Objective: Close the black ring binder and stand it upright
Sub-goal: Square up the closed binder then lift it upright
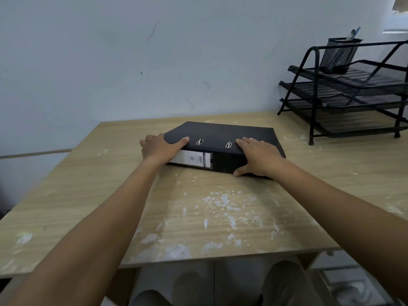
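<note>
The black ring binder (223, 133) lies flat and closed on the wooden table (198, 213), its spine with a white label facing me. My left hand (160, 147) grips the binder's left end, thumb on the top cover and fingers round the corner. My right hand (259, 156) grips the right end, fingers spread on the cover and thumb down against the spine. Two metal slots show on the cover between my hands.
A black three-tier mesh letter tray (351, 93) stands at the back right of the table, with a mesh pen cup (339, 55) on its top tier. A pale wall runs close behind the table. White paint flecks mark the tabletop.
</note>
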Demonstrator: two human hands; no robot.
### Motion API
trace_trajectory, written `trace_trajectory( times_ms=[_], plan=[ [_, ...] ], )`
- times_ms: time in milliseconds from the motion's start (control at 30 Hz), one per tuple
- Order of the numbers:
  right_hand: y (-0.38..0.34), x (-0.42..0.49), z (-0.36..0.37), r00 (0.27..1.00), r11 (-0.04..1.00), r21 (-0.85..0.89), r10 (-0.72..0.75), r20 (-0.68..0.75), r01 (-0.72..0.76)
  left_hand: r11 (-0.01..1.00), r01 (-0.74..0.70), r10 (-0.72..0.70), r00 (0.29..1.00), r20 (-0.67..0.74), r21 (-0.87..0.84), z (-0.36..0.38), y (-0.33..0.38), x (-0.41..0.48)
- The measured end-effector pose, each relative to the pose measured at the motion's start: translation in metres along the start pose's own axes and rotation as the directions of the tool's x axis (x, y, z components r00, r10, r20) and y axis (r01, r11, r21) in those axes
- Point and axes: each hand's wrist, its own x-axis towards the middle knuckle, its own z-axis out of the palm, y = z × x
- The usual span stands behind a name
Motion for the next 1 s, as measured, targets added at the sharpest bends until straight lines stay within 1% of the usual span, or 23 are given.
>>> trace_trajectory(
  times_ms=[167,300,333,367,433,500,567,633,700,767,900,967,1000],
  plan=[
    [0.020,0.011,-0.006,0.998,0.998,0.044,-0.041,0.040,0.039,0.996,-0.033,0.032,0.999,-0.015,-0.088,-0.001,-0.005,-0.021],
    [0.032,0.023,-0.009,0.994,0.997,0.059,-0.058,0.094,0.053,0.992,-0.075,0.075,0.997,-0.002,-0.103,0.000,-0.011,-0.037],
    [0.035,0.026,-0.010,0.992,0.996,0.062,-0.065,0.104,0.058,0.992,-0.092,0.092,0.996,0.000,-0.085,0.000,-0.013,-0.040],
    [0.037,0.028,-0.010,0.992,0.996,0.065,-0.071,0.108,0.064,0.992,-0.126,0.126,0.992,-0.015,-0.023,-0.001,-0.015,-0.042],
    [0.040,0.031,-0.009,0.991,0.995,0.071,-0.084,0.107,0.077,0.959,-0.218,0.229,0.973,-0.042,0.181,-0.003,-0.018,-0.044],
    [0.044,0.035,-0.008,0.990,0.993,0.074,-0.096,0.103,0.089,0.899,-0.280,0.296,0.955,0.001,0.337,-0.005,-0.016,-0.043],
    [0.047,0.037,-0.006,0.989,0.992,0.079,-0.107,0.098,0.099,0.845,-0.333,0.335,0.940,0.071,0.419,-0.005,-0.010,-0.040],
    [0.050,0.041,-0.005,0.989,0.990,0.086,-0.117,0.086,0.109,0.792,-0.406,0.393,0.910,0.128,0.455,-0.003,0.001,-0.038],
    [0.054,0.043,-0.003,0.989,0.988,0.088,-0.136,0.062,0.131,0.752,-0.492,0.459,0.868,0.188,0.439,0.001,0.014,-0.036],
    [0.056,0.043,0.001,0.987,0.984,0.081,-0.158,0.017,0.156,0.737,-0.548,0.502,0.836,0.223,0.397,0.006,0.022,-0.035],
    [0.065,0.034,0.013,0.978,0.986,0.065,-0.145,-0.148,0.156,0.744,-0.558,0.542,0.826,0.156,0.367,0.010,0.023,-0.035],
    [0.071,0.027,0.019,0.964,0.990,0.069,-0.100,-0.245,0.120,0.739,-0.567,0.562,0.817,0.132,0.363,0.010,0.020,-0.036],
    [0.075,0.023,0.022,0.956,0.990,0.102,-0.061,-0.287,0.094,0.738,-0.569,0.568,0.814,0.122,0.362,0.011,0.019,-0.037]
  ],
)
